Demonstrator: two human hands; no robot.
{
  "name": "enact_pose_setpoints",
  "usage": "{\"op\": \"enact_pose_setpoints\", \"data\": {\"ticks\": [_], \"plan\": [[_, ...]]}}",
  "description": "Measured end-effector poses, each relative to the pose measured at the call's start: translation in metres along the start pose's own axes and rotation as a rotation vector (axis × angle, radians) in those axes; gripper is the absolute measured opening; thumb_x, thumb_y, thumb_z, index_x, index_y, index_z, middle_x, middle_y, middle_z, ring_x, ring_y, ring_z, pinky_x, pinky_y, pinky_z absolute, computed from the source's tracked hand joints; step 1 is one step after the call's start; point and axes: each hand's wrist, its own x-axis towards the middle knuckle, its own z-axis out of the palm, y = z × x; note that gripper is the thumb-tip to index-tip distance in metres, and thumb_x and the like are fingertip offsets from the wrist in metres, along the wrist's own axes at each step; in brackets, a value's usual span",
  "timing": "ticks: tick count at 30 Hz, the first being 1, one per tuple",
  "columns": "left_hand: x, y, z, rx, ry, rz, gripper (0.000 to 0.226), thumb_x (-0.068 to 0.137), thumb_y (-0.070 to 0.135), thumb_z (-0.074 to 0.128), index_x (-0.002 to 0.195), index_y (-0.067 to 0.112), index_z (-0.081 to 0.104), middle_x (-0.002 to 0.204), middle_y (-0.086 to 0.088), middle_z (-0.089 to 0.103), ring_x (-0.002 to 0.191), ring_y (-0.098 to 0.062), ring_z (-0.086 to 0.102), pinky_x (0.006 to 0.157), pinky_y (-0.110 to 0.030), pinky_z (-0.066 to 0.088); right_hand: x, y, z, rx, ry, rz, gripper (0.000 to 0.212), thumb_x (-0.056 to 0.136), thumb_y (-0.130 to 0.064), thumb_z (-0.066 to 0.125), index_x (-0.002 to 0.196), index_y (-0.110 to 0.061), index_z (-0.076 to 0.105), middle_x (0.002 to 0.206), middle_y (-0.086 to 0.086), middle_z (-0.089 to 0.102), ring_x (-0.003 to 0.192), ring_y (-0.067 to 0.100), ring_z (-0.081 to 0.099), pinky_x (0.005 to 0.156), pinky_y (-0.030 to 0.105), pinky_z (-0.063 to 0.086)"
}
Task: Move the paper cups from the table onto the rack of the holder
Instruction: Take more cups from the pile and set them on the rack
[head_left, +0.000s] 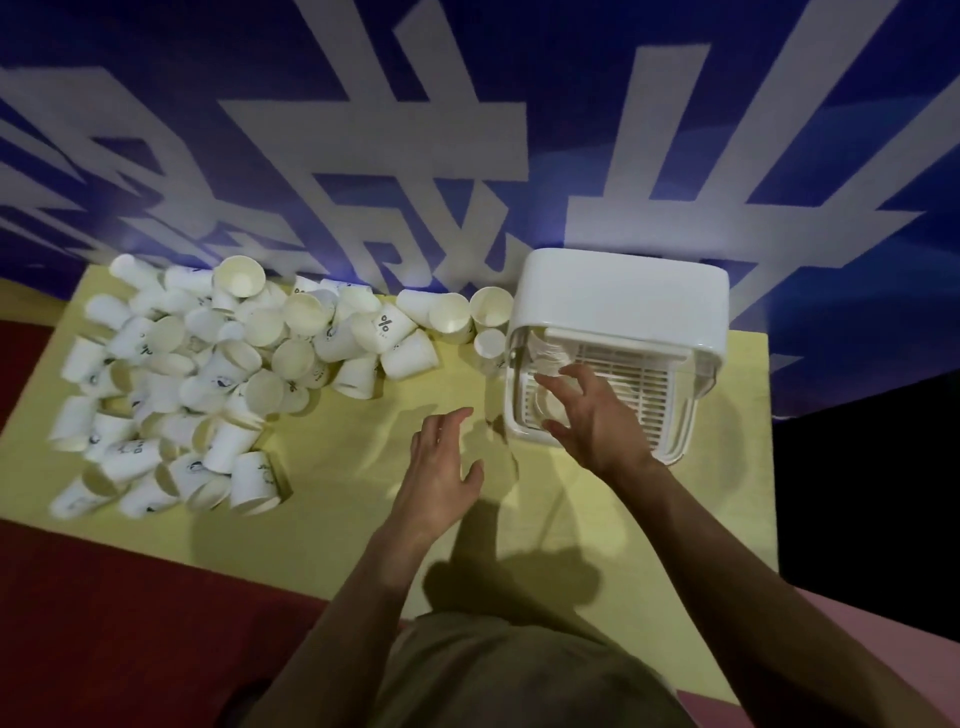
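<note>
Nearest the camera is the person's olive-green garment (498, 670), with both bare forearms reaching forward from it over the table (363, 467), which carries a pale yellow cover.

The left hand (441, 467) hovers palm-down above bare yellow surface, between the pile of cups and the holder. Its fingers are straight and slightly spread; the grip is released and holds nothing.

The right hand (592, 415) reaches over the front left part of the holder's rack (644, 384), a white slatted tray pulled out under a clear cover. Its fingers are spread and loosely bent, so this grip is released too. A cup-like round shape shows faintly on the rack just beside the fingertips, but it is blurred and its contact with the hand cannot be told.

The holder (623, 296) is a white boxy unit with rounded corners, standing at the far right of the table against the wall.

The paper cups (208, 374) lie in a big jumbled heap on the left half of the table, most of them tipped on their sides, some with dark printed marks. A few cups (488, 312) stand or lie at the far edge just beside the holder's left side, one of them upright with its mouth up.

Behind the table rises a blue wall (467, 130) with large white characters. A dark red surface (130, 623) lies to the lower left of the table.
</note>
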Motion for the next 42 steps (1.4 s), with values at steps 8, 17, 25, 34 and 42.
{"op": "enact_pose_setpoints", "data": {"ticks": [8,17,25,34,42], "plan": [[-0.014,-0.039,-0.014,0.032,-0.033,-0.042,0.068,0.091,0.024,0.068,0.149,0.035,0.034,0.14,0.004,0.038,0.126,-0.019,0.04,0.104,-0.038,0.042,0.008,0.004,0.024,-0.027,-0.071,0.073,0.07,0.092,-0.042,0.072,0.154,-0.03,0.042,0.156,0.009,0.039,0.136,0.032,0.045,0.107,0.045,0.045],[0.004,-0.092,-0.046,0.004,0.11,-0.161,0.065,0.089,0.021,0.073,0.147,0.022,0.044,0.145,-0.009,0.033,0.135,-0.031,0.035,0.103,-0.038,0.042,-0.016,-0.038,0.022,-0.032,0.159,0.073,0.064,0.088,-0.033,0.079,0.144,-0.013,0.055,0.147,0.02,0.05,0.132,0.043,0.044,0.106,0.055,0.044],[0.07,-0.143,-0.078,-0.037,0.196,-0.256,0.066,0.089,0.021,0.073,0.145,0.01,0.041,0.148,-0.025,0.029,0.14,-0.043,0.024,0.115,-0.049,0.025,-0.024,-0.109,0.036,-0.033,0.171,-0.029,0.054,0.087,-0.029,0.08,0.136,-0.014,0.06,0.137,0.014,0.056,0.125,0.034,0.05,0.1,0.046,0.052],[0.119,-0.188,-0.066,-0.073,-0.075,-0.25,0.051,0.093,0.031,0.066,0.14,0.035,0.048,0.151,-0.017,0.013,0.131,-0.043,0.027,0.11,-0.048,0.036,-0.009,-0.152,0.06,-0.084,0.061,-0.001,0.045,0.097,-0.034,0.067,0.139,-0.023,0.056,0.143,0.006,0.05,0.126,0.029,0.049,0.1,0.041,0.052],[0.113,-0.213,-0.071,-0.247,0.019,-0.052,0.044,0.083,0.018,0.079,0.122,0.027,0.06,0.133,-0.014,0.031,0.12,-0.034,0.045,0.106,-0.036,0.046,0.04,-0.167,0.075,-0.032,0.045,0.037,0.045,0.095,-0.031,0.069,0.137,-0.017,0.06,0.137,0.01,0.053,0.121,0.031,0.055,0.1,0.042,0.05]]}}
